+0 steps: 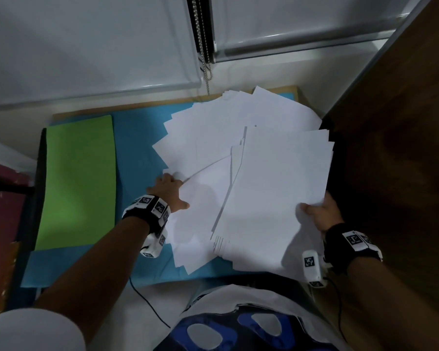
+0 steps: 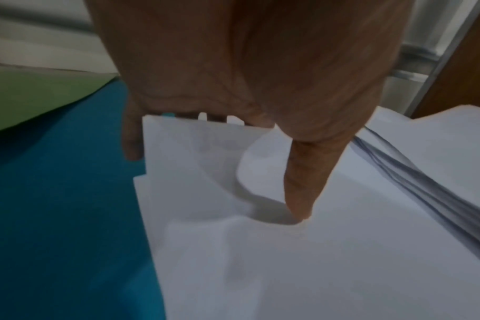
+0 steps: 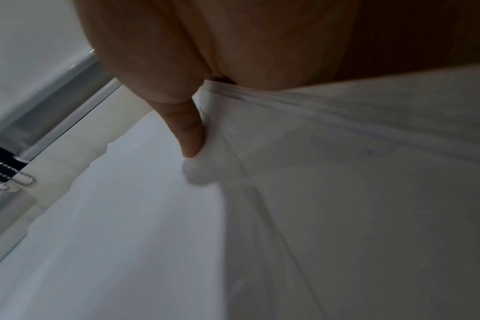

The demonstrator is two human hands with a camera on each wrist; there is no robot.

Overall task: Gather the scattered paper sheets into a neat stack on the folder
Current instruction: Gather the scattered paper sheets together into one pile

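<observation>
A green folder (image 1: 79,178) lies flat at the left of a blue mat (image 1: 137,138). White paper sheets (image 1: 228,127) are fanned out loosely over the mat's middle and right. My left hand (image 1: 171,191) grips the left edge of the lower sheets (image 2: 233,259); the thumb (image 2: 299,194) presses on top and the fingers (image 2: 132,143) curl round the edge. My right hand (image 1: 319,216) holds a bundle of sheets (image 1: 276,193) by its near right corner, raised and tilted above the rest. The thumb (image 3: 191,138) lies on top of the bundle (image 3: 343,173); the fingers beneath are hidden.
A brown wooden panel (image 1: 390,148) stands close along the right. White roller blinds with a bead chain (image 1: 205,59) hang behind the table. A dark red piece of furniture (image 1: 0,198) sits at the left. A thin black cable (image 1: 147,302) trails off the front edge.
</observation>
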